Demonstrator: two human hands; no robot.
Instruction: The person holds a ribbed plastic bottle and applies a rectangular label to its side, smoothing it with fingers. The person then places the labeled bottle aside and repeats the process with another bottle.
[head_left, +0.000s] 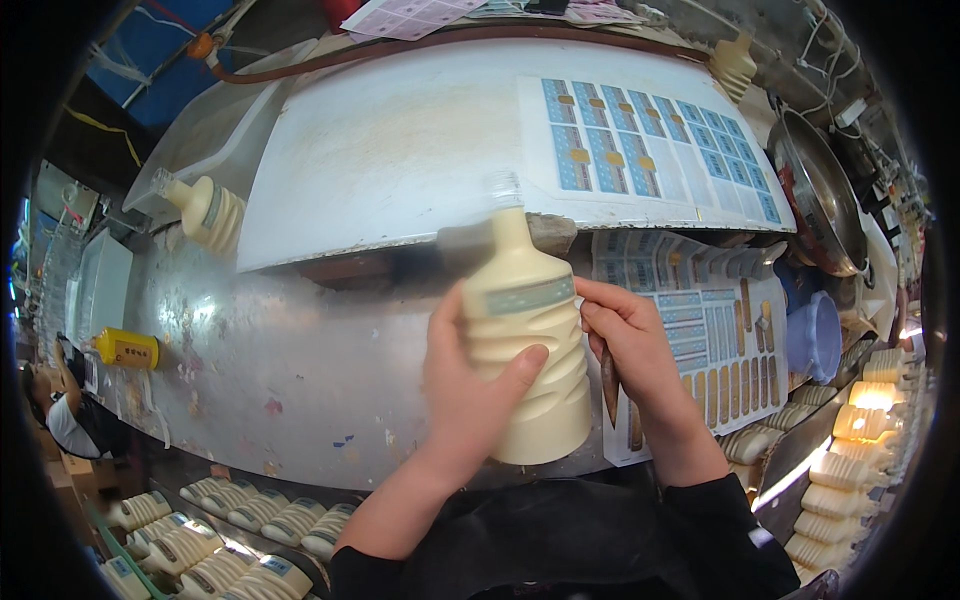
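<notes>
A cream bottle (540,415) with wavy ridges and a clear threaded neck stands slightly tilted in front of me. My left hand (465,380) is wrapped around its left side, the thumb across the front. A grey-blue patterned label band (528,296) runs around the bottle's shoulder. At the right end of that band, the fingertips of my right hand (635,335) pinch together against the bottle. The same hand holds a brown pointed tool (609,385), tip downward; its exact kind I cannot tell. Sheets of blue labels and brown strips (715,345) lie beside my right hand.
A white raised board (400,130) bears another blue label sheet (610,170). Similar bottles stand at left (208,210) and far right (733,68). A yellow bottle (128,348), purple tub (813,338) and metal pan (830,190) are around. Rows of bottles (265,520) fill both lower corners. Another person (75,420) is at far left.
</notes>
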